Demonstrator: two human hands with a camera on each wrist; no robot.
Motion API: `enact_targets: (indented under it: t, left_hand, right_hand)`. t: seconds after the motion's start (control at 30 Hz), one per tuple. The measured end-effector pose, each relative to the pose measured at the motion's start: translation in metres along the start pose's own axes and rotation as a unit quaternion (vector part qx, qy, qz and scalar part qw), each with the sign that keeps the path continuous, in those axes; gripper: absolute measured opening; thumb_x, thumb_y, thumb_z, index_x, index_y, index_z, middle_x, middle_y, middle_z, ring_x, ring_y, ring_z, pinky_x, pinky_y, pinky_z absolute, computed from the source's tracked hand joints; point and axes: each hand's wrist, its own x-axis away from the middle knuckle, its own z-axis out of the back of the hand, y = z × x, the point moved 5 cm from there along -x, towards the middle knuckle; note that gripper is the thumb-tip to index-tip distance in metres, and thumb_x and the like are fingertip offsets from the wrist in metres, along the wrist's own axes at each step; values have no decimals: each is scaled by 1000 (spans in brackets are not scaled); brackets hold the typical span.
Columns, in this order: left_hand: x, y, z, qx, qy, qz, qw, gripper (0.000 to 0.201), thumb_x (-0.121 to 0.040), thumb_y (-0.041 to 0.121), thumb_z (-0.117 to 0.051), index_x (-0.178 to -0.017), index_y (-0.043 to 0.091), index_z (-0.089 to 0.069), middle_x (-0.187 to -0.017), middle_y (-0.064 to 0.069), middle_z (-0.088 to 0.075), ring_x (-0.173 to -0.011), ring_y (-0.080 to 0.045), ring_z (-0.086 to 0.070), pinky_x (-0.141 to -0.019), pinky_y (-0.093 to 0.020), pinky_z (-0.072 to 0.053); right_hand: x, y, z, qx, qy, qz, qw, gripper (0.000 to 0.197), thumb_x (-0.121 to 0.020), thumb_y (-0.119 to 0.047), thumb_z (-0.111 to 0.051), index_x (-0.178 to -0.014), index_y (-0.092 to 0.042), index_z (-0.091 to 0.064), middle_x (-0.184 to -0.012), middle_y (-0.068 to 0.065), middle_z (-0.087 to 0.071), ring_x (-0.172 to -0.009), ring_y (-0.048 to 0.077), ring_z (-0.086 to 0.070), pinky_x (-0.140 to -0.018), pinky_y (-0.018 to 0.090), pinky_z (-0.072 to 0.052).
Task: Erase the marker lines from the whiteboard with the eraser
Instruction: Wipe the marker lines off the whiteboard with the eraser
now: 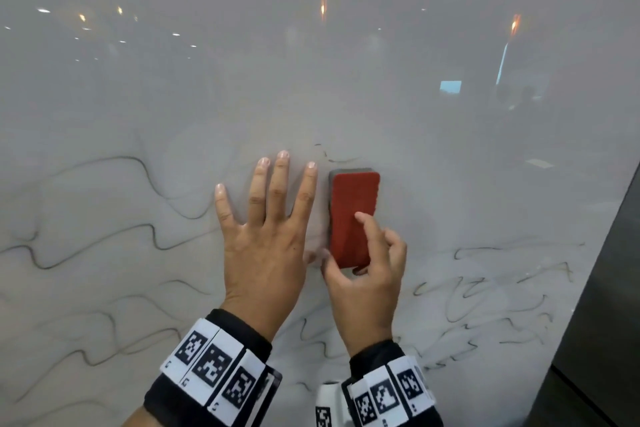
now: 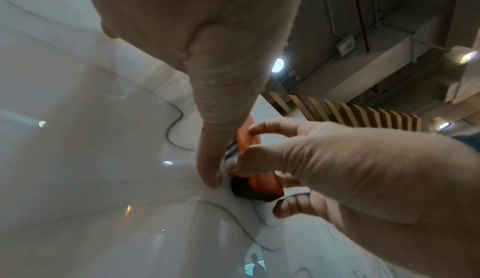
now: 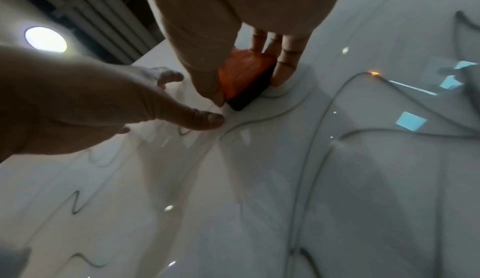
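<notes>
The whiteboard fills the head view. Wavy black marker lines cross its left side, and fainter, smeared lines run across the lower right. A red-backed eraser with a dark felt pad lies upright against the board. My right hand grips its lower end, index finger on the red back and thumb at its left edge. In the right wrist view the thumb and fingers of my right hand clasp the eraser. My left hand presses flat on the board just left of the eraser, fingers spread.
A dark panel borders the board's right edge. Short marker remnants sit just above the eraser. The upper board reflects ceiling lights and carries no lines. Both wrists wear bands with black-and-white tags.
</notes>
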Motion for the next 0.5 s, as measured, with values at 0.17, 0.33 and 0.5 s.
enact_targets:
  t: [0.17, 0.33, 0.5]
  left_hand:
    - [-1, -1, -1, -9, 9, 8, 1000, 132, -51, 55, -89, -158, 25, -18, -163, -13, -13, -150, -32, -14, -110, -72, -16]
    - [-3, -3, 0, -13, 27, 4, 1000, 128, -57, 58, -86, -158, 25, -15, -163, -14, -12, -151, -33, -12, -111, -72, -15]
    - [-15, -20, 8, -17, 33, 8, 999, 140, -47, 63, -87, -158, 26, -10, -162, -15, -5, -151, -34, -6, -110, -73, -14]
  right_hand:
    - [-41, -2, 10, 3, 47, 21, 999, 70, -67, -13, -82, -128, -40, -60, -115, -7, -40, -99, 25, -53, -81, 35, -56]
    - [-31, -16, -8, -30, 21, 19, 999, 71, -68, -17, -77, -131, -42, -54, -116, -9, -36, -99, 31, -55, -78, 40, -57]
    - [-47, -15, 4, 6, 26, 17, 1000, 65, -67, -15, -78, -124, -39, -60, -113, -8, -39, -102, 24, -49, -80, 34, -55]
